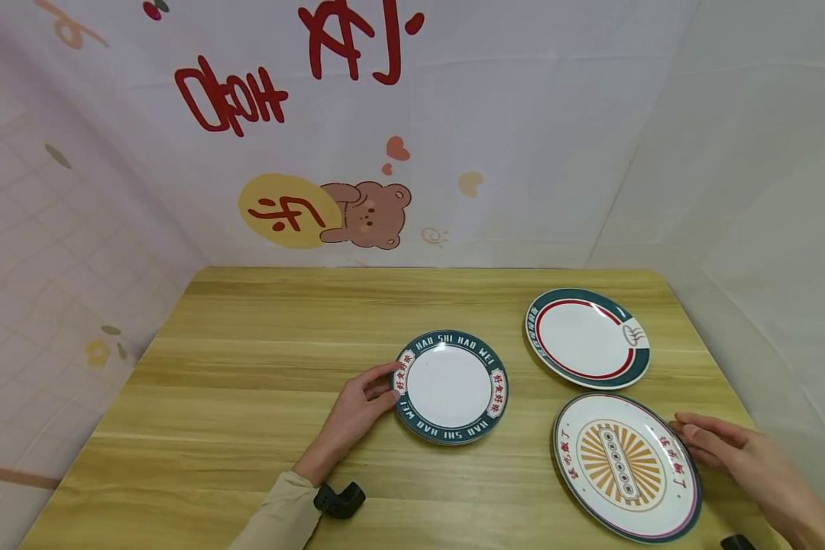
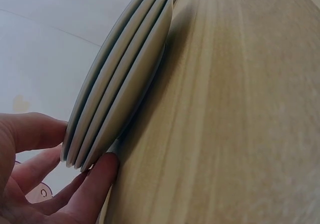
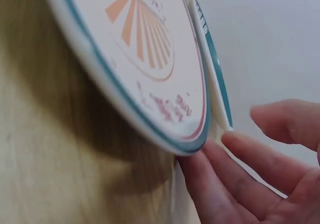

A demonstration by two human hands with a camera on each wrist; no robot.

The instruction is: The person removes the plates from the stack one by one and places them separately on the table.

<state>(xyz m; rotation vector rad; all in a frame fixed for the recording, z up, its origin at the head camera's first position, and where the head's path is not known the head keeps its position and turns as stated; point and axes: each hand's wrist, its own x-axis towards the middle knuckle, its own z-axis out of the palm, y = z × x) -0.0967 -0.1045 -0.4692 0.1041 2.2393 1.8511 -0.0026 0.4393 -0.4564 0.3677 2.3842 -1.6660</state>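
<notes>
In the head view, a small plate with a dark green lettered rim [image 1: 450, 384] lies at the table's centre. The left wrist view shows it tops a stack of several plates [image 2: 117, 79]. My left hand [image 1: 357, 412] holds the stack's left edge, thumb at the upper rim and fingers low by the table. A larger plate with an orange sunburst [image 1: 591, 458] lies at the front right. My right hand [image 1: 742, 458] is at its right edge. In the right wrist view its fingertips [image 3: 200, 169] touch the rim from below, and the thumb stands apart from the plate.
A white plate with a green rim and red ring [image 1: 580, 340] lies behind the sunburst plate. Everything rests on a wood-grain table [image 1: 261, 336]. Cloth walls with a printed bear [image 1: 374, 215] stand behind and at both sides.
</notes>
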